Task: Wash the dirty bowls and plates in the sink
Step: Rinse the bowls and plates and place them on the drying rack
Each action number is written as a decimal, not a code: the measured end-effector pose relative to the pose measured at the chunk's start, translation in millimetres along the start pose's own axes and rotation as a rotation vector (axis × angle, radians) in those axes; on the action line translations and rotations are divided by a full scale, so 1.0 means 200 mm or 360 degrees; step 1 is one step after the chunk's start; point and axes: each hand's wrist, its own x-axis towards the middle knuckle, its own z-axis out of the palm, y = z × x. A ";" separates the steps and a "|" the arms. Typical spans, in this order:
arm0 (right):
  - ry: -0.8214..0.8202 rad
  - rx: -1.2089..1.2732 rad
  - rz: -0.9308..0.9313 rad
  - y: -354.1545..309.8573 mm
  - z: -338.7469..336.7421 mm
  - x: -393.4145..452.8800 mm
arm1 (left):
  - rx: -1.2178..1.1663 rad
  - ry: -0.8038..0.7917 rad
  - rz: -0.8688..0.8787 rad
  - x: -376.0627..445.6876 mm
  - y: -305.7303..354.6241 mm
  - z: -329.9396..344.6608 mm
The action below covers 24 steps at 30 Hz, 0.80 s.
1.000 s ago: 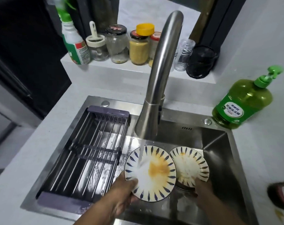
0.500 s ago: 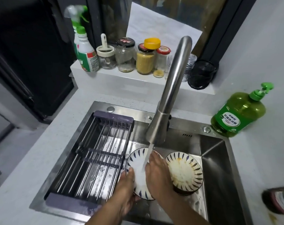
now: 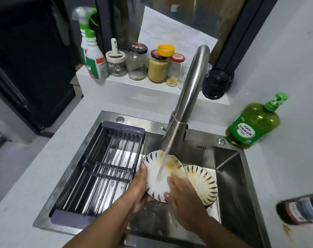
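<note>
A pale tabletop (image 3: pixel 44 169) fills the lower left and right of the frame, with a steel sink (image 3: pixel 229 176) set into its middle. At the right of the frame a green pump bottle (image 3: pixel 252 124) stands on it, just beside the sink's far corner. At the lower right edge lies a dark bottle (image 3: pixel 298 210) (blurred, label unreadable). In the upper middle a raised white ledge (image 3: pixel 134 90) carries a spray bottle (image 3: pixel 93 56), several jars (image 3: pixel 157 67) and a black pot (image 3: pixel 217 83).
</note>
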 end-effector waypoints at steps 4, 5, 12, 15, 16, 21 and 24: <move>0.0144 -0.0084 0.0065 0.00 -0.03 0.12 | 0.0054 -0.0063 -0.0003 -0.02 -0.04 -0.02; 0.0151 -0.0083 0.0066 -0.02 -0.05 0.15 | 0.0057 -0.0099 -0.0017 -0.02 -0.05 -0.03; -0.0030 0.0045 -0.0270 -0.24 -0.01 0.15 | 0.0243 -0.0248 0.0025 -0.07 -0.05 -0.01; -0.0087 0.0168 -0.0458 -0.21 0.00 -0.01 | 0.0282 -0.0081 -0.0002 -0.05 -0.03 -0.03; -0.0071 0.0159 -0.0501 -0.15 0.01 -0.06 | 0.0317 -0.0025 0.0012 -0.04 -0.03 -0.04; 0.0163 -0.0228 -0.0665 0.22 0.05 -0.11 | 0.0706 0.0101 -0.0097 0.00 0.01 -0.10; 0.0230 -0.0077 -0.0636 0.28 -0.03 -0.03 | 0.0716 0.0058 -0.0337 0.01 0.03 -0.14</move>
